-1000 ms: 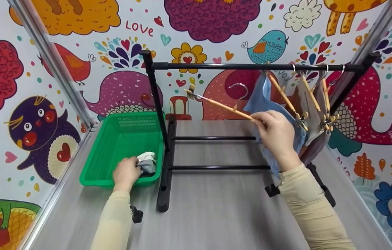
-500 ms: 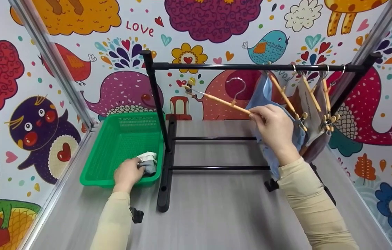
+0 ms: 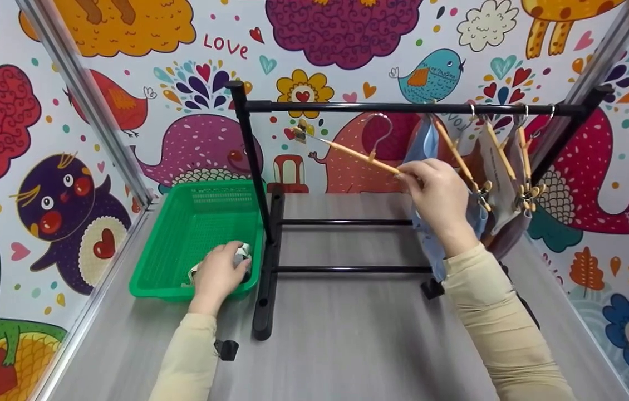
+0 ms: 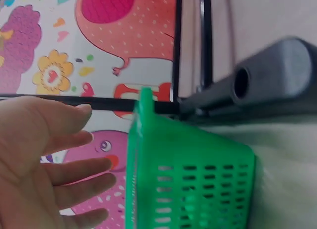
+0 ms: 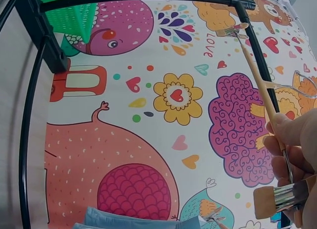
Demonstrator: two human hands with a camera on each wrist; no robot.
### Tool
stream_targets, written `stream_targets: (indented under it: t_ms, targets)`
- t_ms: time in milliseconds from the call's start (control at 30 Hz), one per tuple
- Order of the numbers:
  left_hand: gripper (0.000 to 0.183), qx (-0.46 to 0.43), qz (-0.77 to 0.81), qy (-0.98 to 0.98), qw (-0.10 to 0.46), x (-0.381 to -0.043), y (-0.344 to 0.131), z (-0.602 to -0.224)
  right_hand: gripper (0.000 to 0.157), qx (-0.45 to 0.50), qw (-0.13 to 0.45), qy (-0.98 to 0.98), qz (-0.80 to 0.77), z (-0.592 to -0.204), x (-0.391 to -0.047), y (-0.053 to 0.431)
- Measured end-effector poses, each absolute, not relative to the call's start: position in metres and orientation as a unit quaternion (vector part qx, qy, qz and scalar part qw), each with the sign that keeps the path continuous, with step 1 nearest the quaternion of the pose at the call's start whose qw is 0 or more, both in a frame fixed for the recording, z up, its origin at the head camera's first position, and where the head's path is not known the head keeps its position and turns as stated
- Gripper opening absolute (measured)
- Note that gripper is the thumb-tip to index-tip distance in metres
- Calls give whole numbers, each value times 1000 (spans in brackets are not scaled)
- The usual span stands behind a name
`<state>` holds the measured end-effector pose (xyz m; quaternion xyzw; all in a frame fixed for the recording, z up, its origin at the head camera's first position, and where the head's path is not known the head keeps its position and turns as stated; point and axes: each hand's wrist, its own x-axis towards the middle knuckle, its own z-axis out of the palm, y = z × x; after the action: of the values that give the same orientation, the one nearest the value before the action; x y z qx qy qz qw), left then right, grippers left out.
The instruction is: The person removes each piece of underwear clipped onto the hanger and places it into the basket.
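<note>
A wooden clip hanger [image 3: 359,156] with a metal hook is pinched between the thumb and fingers of my right hand [image 3: 438,195], below the rail. One clip [image 3: 300,132] shows at its far left end; in the right wrist view another clip [image 5: 282,199] is beside the fingers. My left hand [image 3: 219,277] is over the near right corner of the green basket [image 3: 150,250], above a small bundle of white and grey cloth [image 3: 243,255] that it partly hides. In the left wrist view that hand [image 4: 54,169] has its fingers extended and apart, with nothing visible between them.
A black garment rack [image 3: 348,107] stands right of the basket, its foot [image 3: 264,301] close to the basket's side. Toward the rail's right end hang a light blue cloth [image 3: 423,142], a grey-beige cloth [image 3: 495,195] and further clip hangers. A patterned wall is behind.
My left hand has shifted right over the cloth bundle, and a pale cloth edge now shows on its left. My right hand has raised the hanger a little and moved slightly left.
</note>
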<state>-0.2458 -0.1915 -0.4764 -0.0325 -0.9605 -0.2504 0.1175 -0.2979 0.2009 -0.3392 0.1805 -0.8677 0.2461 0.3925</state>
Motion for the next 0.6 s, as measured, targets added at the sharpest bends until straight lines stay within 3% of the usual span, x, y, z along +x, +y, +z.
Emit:
stream_targets:
  t_ms: [333,600]
  targets:
    - [46,-75,-263,-947,167,-236,-174,-474,12,175,374,-879,236,-335,-305,194]
    - [47,-102,-257,-946,167,-229,-159,-477,13,157,356,-887,248,-329,-311,186]
